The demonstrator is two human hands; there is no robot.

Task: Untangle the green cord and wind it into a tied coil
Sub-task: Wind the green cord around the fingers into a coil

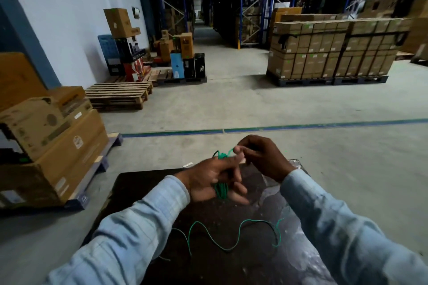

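Head view: the left hand (215, 180) holds a small bundle of wound green cord (221, 188), its fingers curled loosely round the loops, which run roughly up and down through the palm. Just beyond and to its right, the right hand (259, 157) pinches the cord where it leaves the top of the bundle. The loose tail (231, 236) lies in slack waves on the dark desk (143, 183), below both hands and nearer the person. Judging by that slack, more winding remains, fed up towards the left hand.
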